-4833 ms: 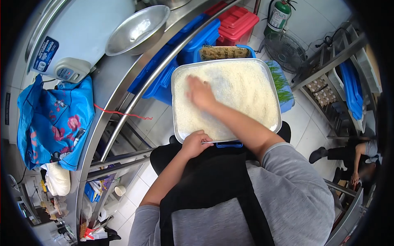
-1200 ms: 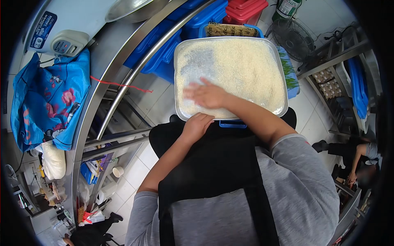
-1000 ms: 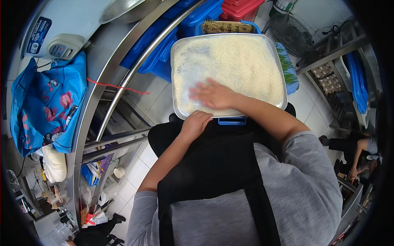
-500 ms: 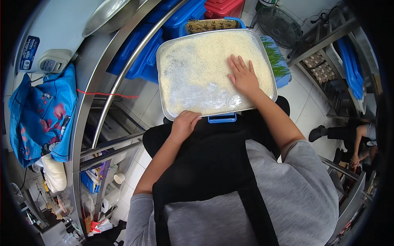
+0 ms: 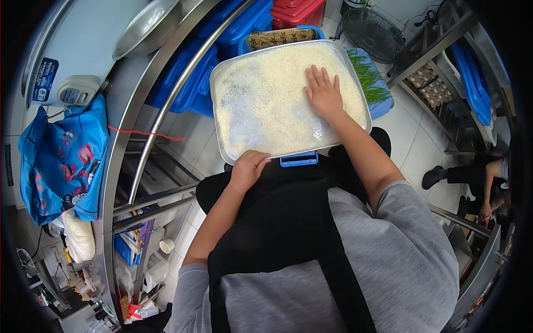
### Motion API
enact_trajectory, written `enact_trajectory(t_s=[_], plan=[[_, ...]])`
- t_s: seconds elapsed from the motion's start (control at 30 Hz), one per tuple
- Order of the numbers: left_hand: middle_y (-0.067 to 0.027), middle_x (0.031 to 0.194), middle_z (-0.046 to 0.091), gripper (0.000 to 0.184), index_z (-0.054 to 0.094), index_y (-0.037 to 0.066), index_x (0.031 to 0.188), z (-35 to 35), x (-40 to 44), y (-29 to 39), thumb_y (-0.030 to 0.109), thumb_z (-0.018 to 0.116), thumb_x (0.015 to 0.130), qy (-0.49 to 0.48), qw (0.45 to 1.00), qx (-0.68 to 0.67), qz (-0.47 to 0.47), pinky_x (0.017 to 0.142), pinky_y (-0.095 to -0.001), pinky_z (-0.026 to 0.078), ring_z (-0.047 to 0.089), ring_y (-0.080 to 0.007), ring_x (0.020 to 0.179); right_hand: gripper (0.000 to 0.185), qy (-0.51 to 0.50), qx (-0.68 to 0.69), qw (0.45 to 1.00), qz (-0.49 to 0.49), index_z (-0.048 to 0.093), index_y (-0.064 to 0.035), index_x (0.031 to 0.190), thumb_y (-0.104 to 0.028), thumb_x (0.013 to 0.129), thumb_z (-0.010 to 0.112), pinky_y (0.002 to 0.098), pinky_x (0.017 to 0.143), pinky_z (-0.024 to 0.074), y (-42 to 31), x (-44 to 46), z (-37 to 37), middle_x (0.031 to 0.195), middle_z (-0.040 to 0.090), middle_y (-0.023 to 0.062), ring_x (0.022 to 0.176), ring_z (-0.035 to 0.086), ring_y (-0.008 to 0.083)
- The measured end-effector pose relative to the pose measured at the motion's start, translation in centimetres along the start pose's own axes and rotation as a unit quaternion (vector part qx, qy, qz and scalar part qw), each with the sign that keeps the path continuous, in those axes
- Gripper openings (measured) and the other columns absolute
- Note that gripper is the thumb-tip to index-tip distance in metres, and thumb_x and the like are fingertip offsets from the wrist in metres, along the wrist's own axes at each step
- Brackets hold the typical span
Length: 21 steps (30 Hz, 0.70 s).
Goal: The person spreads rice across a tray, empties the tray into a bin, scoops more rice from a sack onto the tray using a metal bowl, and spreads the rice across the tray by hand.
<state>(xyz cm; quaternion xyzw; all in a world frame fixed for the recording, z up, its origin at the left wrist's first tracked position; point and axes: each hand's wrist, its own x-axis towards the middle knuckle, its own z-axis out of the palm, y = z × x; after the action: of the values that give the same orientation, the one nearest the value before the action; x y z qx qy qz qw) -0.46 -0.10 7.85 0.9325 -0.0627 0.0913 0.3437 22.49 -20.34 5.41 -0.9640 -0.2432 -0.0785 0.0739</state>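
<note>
A large metal tray holds a layer of pale rice-like grains, thinner at the left and lower parts, where bare metal shows. My right hand lies flat on the grains right of the middle, fingers apart and pointing to the far side. At the near left edge, my left hand grips the tray rim, fingers closed over it. Beneath the near edge a blue handle sticks out.
Left, a steel counter bears a metal bowl, a rice cooker and a blue bag. Beyond the tray are blue bins and a red bin. A fan and shelf stand right; another person is at far right.
My right hand has moved from the tray's near left part to the right of the middle. Grains now cover part of the near area that was bare half a second ago. My left hand remains on the rim.
</note>
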Motion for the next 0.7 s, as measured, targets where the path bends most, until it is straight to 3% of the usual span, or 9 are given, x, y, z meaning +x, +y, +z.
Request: enact_trajectory(t_s=[0.1,0.23,0.27,0.43,0.5,0.53,0.63,0.67,0.7], plan=[[-0.0116,0.082,0.066,0.012,0.069,0.005,0.088,-0.1,0.3,-0.1,0.01,0.073,0.078,-0.002,1.0,-0.002,0.013,0.071,-0.0386,0.05,0.063,-0.031,0.079,0.056,-0.072,-0.032,0.994,-0.069,0.024,-0.016,0.151,-0.037,0.1,0.033,0.0556,0.116,0.0147,-3.0,-0.7,0.8,0.158,0.022,0.0025,0.145,0.021,0.025],[-0.0121,0.081,0.066,0.013,0.069,0.005,0.088,0.1,0.2,-0.2,0.01,0.073,0.077,0.003,1.0,-0.008,0.01,0.071,-0.0387,0.05,0.062,-0.0313,0.079,0.053,-0.09,0.114,0.972,-0.187,0.033,-0.0174,0.148,-0.037,0.099,0.034,0.0584,0.114,0.0176,-7.8,-3.0,1.5,0.156,0.028,0.0052,0.144,0.026,0.0271],[-0.0121,0.082,0.067,0.012,0.069,0.005,0.087,0.0,0.1,-0.2,0.01,0.073,0.077,-0.005,1.0,-0.011,-0.003,0.072,-0.0392,0.05,0.063,-0.0311,0.079,0.053,-0.083,0.114,0.972,-0.188,0.033,-0.0174,0.148,-0.037,0.099,0.034,0.0584,0.114,0.0176,-7.5,-2.3,1.4,0.156,0.028,0.0052,0.144,0.026,0.0271],[-0.0121,0.092,0.07,0.02,0.072,0.006,0.099,-0.6,0.3,-0.1,0.011,0.073,0.08,-0.037,0.998,-0.016,-0.054,0.075,-0.0334,0.052,0.066,-0.0271,0.084,0.053,0.003,0.009,1.0,-0.004,0.031,-0.0168,0.149,-0.036,0.1,0.034,0.0564,0.116,0.0138,0.3,1.9,0.0,0.158,0.023,0.0059,0.146,0.02,0.0283],[-0.0121,0.092,0.069,0.021,0.073,0.007,0.101,-0.7,0.8,0.0,0.012,0.073,0.08,-0.094,0.986,-0.051,-0.129,0.076,-0.0326,0.052,0.065,-0.0258,0.083,0.053,-0.022,0.026,0.999,0.042,0.031,-0.0162,0.149,-0.037,0.1,0.034,0.0556,0.116,0.0141,2.2,2.1,-0.2,0.158,0.022,0.0056,0.146,0.019,0.028],[-0.0121,0.092,0.069,0.021,0.073,0.007,0.101,-0.8,1.2,0.1,0.012,0.073,0.08,-0.093,0.987,-0.05,-0.124,0.076,-0.0326,0.052,0.065,-0.0258,0.083,0.053,-0.018,0.024,0.999,0.044,0.031,-0.0162,0.149,-0.037,0.1,0.034,0.0556,0.116,0.0141,1.9,1.9,-0.2,0.158,0.022,0.0056,0.146,0.019,0.028],[-0.0121,0.091,0.068,0.018,0.072,0.006,0.098,-1.4,1.9,-0.1,0.008,0.072,0.081,-0.093,0.979,-0.114,-0.137,0.077,-0.0336,0.051,0.064,-0.0259,0.083,0.054,-0.109,-0.008,0.991,-0.08,0.031,-0.0166,0.149,-0.038,0.1,0.034,0.0548,0.116,0.0154,-2.5,-0.4,0.7,0.158,0.024,0.0051,0.145,0.022,0.0285],[-0.0124,0.092,0.068,0.014,0.072,0.005,0.095,-1.6,2.1,-0.7,0.008,0.071,0.081,-0.015,0.99,-0.075,-0.119,0.081,-0.0362,0.049,0.062,-0.0285,0.087,0.049,-0.067,0.083,0.988,-0.109,0.042,-0.0188,0.144,-0.038,0.1,0.035,0.0546,0.115,0.017,-3.6,-1.6,1.9,0.155,0.029,0.0065,0.143,0.027,0.0292],[-0.0128,0.093,0.067,0.011,0.072,0.005,0.093,-1.9,2.3,-1.2,0.007,0.069,0.082,0.063,0.992,-0.035,-0.099,0.084,-0.0388,0.048,0.061,-0.0311,0.091,0.049,-0.065,0.082,0.989,-0.104,0.042,-0.0188,0.144,-0.038,0.1,0.035,0.0546,0.115,0.017,-4.2,-2.1,0.7,0.155,0.029,0.0065,0.143,0.027,0.0292]])
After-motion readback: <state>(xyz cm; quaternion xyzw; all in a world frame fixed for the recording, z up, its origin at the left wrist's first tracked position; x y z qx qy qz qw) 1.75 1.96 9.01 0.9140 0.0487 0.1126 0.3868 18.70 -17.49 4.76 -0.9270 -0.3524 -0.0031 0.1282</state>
